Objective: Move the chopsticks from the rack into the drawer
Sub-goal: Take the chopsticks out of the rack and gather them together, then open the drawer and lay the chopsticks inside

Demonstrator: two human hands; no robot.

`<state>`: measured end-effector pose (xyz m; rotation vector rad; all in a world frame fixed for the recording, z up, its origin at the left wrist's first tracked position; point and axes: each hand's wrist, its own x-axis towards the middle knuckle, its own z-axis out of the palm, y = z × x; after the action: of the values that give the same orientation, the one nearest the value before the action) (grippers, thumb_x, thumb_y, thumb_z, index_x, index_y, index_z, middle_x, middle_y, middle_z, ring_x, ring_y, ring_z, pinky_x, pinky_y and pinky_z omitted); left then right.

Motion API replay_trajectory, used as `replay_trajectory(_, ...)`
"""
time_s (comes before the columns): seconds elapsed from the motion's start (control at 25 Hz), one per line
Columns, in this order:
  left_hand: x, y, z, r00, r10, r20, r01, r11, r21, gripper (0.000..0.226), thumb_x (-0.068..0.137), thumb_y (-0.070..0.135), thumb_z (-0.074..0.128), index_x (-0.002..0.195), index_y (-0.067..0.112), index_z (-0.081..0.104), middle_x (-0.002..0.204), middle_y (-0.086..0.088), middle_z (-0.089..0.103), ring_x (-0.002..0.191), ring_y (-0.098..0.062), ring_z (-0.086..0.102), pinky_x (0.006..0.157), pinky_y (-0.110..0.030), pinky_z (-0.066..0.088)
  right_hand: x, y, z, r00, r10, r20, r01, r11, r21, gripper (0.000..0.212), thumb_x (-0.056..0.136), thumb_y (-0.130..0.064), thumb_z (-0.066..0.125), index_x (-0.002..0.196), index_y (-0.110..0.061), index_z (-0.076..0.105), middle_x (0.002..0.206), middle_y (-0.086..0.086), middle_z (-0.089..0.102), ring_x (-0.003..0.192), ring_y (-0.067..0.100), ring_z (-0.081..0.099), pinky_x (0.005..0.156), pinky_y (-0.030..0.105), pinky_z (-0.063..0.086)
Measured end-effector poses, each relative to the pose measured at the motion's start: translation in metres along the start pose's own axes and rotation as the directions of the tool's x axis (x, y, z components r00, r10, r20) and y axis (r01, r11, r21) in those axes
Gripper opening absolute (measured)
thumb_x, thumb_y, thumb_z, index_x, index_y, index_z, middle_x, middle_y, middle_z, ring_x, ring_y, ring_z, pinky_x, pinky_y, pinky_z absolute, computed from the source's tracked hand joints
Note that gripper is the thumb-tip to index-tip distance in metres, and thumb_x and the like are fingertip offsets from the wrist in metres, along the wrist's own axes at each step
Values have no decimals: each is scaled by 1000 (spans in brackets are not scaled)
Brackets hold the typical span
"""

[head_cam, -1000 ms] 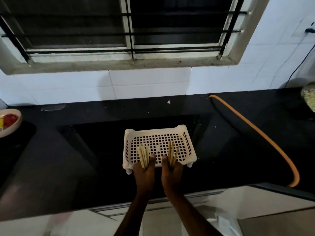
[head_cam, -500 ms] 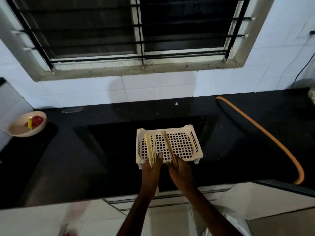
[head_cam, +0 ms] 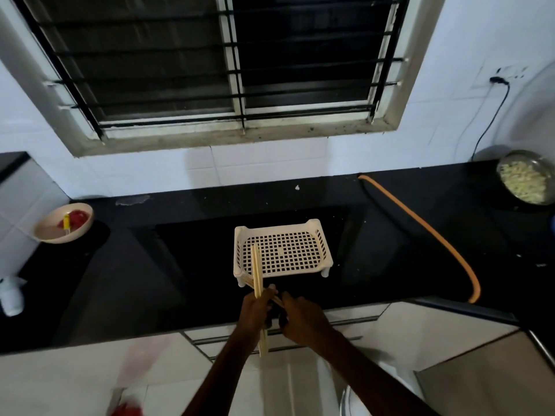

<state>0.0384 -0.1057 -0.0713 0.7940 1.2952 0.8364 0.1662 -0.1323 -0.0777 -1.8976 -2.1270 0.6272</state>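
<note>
Chopsticks out of rack, bundled at its near-left corner. Left hand fingers clamped on bundle; right hand curled, possibly gripping some too. Step: carry. Next: reach drawer below counter edge.

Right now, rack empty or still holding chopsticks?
Empty. The rack shows bare grid; the chopsticks are bunched in the left hand, with the right hand beside it.
</note>
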Motion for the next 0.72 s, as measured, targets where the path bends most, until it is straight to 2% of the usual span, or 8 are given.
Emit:
replay_trajectory(0.2, -1, -11, -5, 998, -50, -28, 49, 998, -31, 27, 94, 25, 57, 81, 2, 64, 47, 0, 52, 33, -7, 43, 35, -16, 29, 1, 6, 9, 996, -69, 48, 72, 996, -56, 40, 85, -34, 59, 120, -18, 47, 106, 9, 69, 93, 30, 67, 76, 37, 55)
replay_trajectory(0.32, -1, -17, -15, 996, -18, -88, 11, 996, -86, 28, 95, 22, 55, 85, -1, 66, 52, -8, 50, 35, -11, 45, 36, -17, 31, 0, 19, 13, 989, 58, 136, -93, 959, 268, 49, 77, -65, 57, 99, -22, 56, 89, 1, 68, 76, 17, 62, 66, 30, 47)
replay_trajectory(0.36, 0, -19, -20, 995, -4, -103, -6, 996, -94, 29, 96, 22, 53, 87, -2, 66, 49, -5, 46, 32, -9, 39, 36, -17, 27, -4, 27, 15, 974, 175, 142, -222, 855, 469, 57, 74, -74, 53, 92, -20, 58, 81, 1, 65, 70, 15, 60, 62, 30, 46)
replay_trajectory(0.4, 0, -22, -26, 992, 7, -125, -21, 994, -108, 29, 97, 23, 53, 87, -1, 66, 47, -3, 43, 32, -8, 33, 36, -17, 24, -6, 38, 21, 931, 326, 164, -349, 668, 657, 63, 76, -76, 48, 89, -15, 60, 77, 3, 64, 65, 16, 59, 60, 30, 45)
replay_trajectory(0.48, -2, -25, -39, 984, -2, -177, -23, 990, -139, 29, 97, 23, 52, 86, 0, 66, 47, -2, 40, 32, -7, 28, 38, -17, 21, -14, 64, 40, 758, 573, 313, -479, 163, 862, 58, 87, -62, 47, 95, -6, 61, 77, 11, 64, 64, 23, 62, 59, 29, 47)
replay_trajectory(0.56, -5, -28, -53, 977, -12, -213, -24, 986, -167, 28, 97, 22, 52, 84, 1, 66, 48, -2, 41, 32, -7, 27, 37, -16, 21, -18, 84, 58, 658, 589, 469, -394, -261, 881, 52, 87, -53, 55, 107, -5, 56, 87, 17, 64, 79, 32, 64, 70, 37, 50)
replay_trajectory(0.6, -7, -28, -58, 976, -15, -218, -23, 985, -173, 28, 97, 22, 52, 84, 2, 66, 47, -1, 41, 32, -7, 27, 36, -16, 21, -18, 89, 61, 660, 555, 506, -306, -417, 856, 53, 85, -52, 57, 112, -6, 54, 94, 18, 64, 89, 35, 63, 78, 42, 50)
replay_trajectory(0.72, -16, -33, -71, 969, -23, -246, -21, 984, -177, 28, 97, 24, 52, 86, 3, 66, 48, 1, 42, 33, -6, 28, 35, -18, 22, -2, 93, 51, 719, 509, 473, -60, -632, 772, 50, 85, -47, 56, 119, -11, 53, 111, 17, 59, 104, 34, 57, 101, 50, 40)
